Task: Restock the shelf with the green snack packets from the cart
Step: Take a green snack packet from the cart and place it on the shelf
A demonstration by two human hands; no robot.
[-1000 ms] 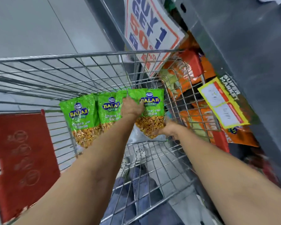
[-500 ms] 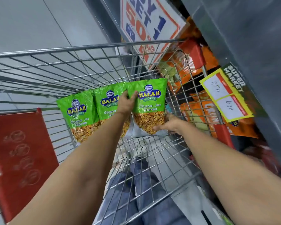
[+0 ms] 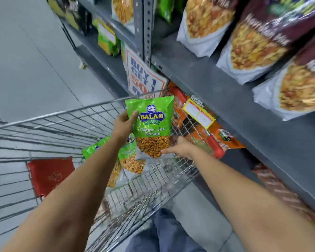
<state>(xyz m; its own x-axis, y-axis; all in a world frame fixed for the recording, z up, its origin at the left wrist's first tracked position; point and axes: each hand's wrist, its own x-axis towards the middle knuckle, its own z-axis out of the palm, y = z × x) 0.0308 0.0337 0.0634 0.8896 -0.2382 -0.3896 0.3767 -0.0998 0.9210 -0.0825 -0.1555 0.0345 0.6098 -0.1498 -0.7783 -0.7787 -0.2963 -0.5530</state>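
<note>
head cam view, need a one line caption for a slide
Both hands, left hand and right hand, lift a green snack packet above the wire cart beside stocked shelves.

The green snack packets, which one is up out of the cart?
The packet held by both hands, left hand at its side and right hand under its bottom corner. The other two green packets lie lower inside the cart.

Cart (image 3: 65,113) left of shelf (image 3: 216,91); one packet (image 3: 151,124) held above cart's far right corner, two packets (image 3: 127,157) inside cart.
</note>
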